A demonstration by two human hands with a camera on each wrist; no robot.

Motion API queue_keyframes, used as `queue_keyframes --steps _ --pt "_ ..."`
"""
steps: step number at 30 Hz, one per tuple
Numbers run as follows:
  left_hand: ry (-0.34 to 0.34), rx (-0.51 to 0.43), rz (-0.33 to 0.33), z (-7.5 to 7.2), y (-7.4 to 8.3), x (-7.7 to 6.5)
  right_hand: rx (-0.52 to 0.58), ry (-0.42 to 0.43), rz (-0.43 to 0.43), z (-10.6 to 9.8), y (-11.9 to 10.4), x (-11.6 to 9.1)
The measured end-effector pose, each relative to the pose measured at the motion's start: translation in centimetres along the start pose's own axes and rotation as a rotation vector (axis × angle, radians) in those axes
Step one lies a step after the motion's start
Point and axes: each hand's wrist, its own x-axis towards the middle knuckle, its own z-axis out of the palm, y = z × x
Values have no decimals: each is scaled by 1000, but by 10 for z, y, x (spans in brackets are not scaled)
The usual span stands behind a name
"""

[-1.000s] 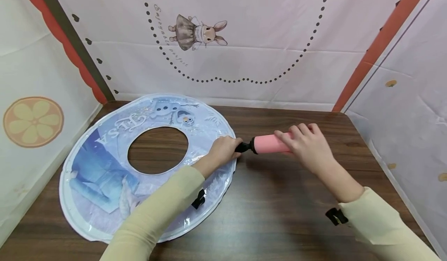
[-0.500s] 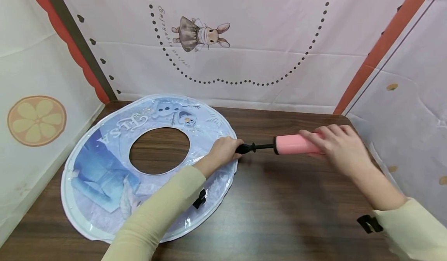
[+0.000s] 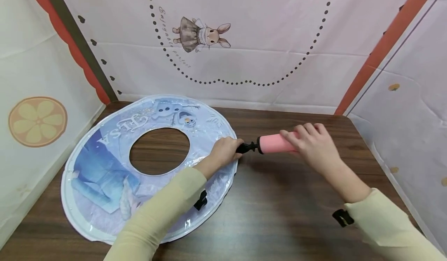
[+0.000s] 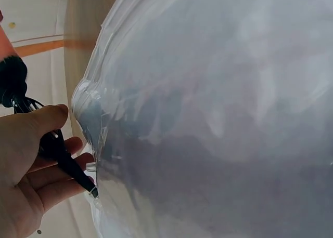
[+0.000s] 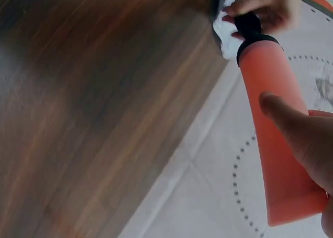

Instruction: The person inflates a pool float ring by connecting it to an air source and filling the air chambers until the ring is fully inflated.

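Note:
A pink hand pump with a black nozzle end reaches across from the swim ring's right edge. My right hand grips its pink barrel, the thumb lying along it in the right wrist view. With my left hand I hold the black nozzle at the rim; its tip meets the clear plastic edge in the left wrist view, beside a small clear valve stub. The blue and white swim ring, printed with a snowman and the word ELSA, lies on the table, plump but with a wrinkled seam.
The brown wooden table carries the ring on its left side. White printed cloth walls stand at the back and on both sides, close to the ring's far left edge.
My right hand drew the pink barrel out to the right, baring the black rod, then pushed it back left towards the nozzle. My left hand and the ring stayed in place.

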Motion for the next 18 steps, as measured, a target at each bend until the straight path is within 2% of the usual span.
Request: queue_keyframes --steps 4,8,13,18 --pt "12 -13 6 -1 0 0 -2 1 -1 9 -10 8" --pt "-17 -16 0 -3 -1 0 5 -18 -16 6 -6 4" --pt "-55 -25 4 -3 -2 2 24 -62 4 -16 18 -11" --pt "-66 -36 -4 -3 -3 1 35 -66 42 -46 50 -31"
